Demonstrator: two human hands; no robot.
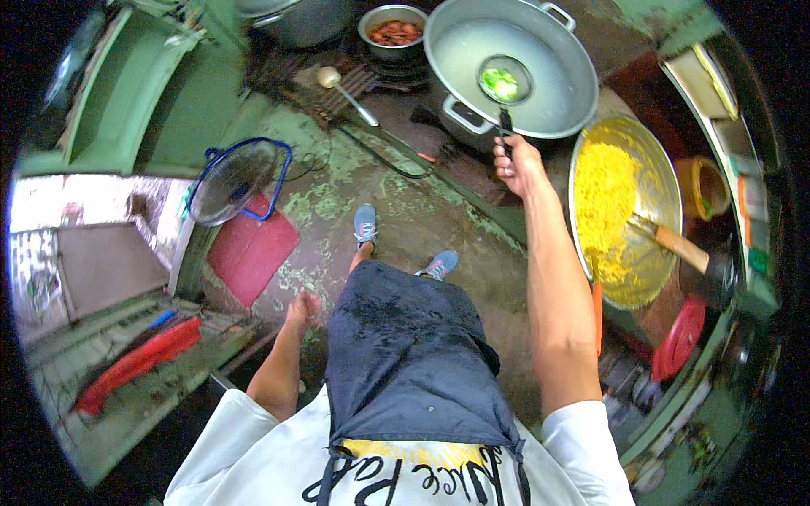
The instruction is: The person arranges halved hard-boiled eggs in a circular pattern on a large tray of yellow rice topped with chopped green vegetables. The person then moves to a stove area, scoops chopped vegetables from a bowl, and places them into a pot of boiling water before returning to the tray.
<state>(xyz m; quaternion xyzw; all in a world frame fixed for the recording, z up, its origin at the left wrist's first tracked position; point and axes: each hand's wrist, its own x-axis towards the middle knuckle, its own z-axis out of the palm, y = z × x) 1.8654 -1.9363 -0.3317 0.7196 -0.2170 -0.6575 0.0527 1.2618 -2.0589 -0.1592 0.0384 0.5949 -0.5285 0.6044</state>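
My right hand (521, 167) is closed around the black handle of a small round strainer (525, 94). Bright green chopped vegetables (499, 83) lie in its mesh. The strainer is over the mouth of a large metal pot (440, 55) holding cloudy whitish liquid; whether it touches the liquid I cannot tell. To the right of my right forearm stands a wide metal bowl (662, 160) of yellow noodle-like food (605, 198), with a wooden-handled utensil (679, 247) resting in it. My left hand (305, 309) hangs low at my left side, away from the cookware, its fingers smeared by motion.
Far off, a smaller pot (393, 46) of reddish pieces sits beside a dark lidded pot (299, 24). A ladle (348, 93) lies on a grate left of the big pot. A blue-rimmed basket (240, 181) is at left, by a red mat (253, 249). A red lid (677, 339) is at right.
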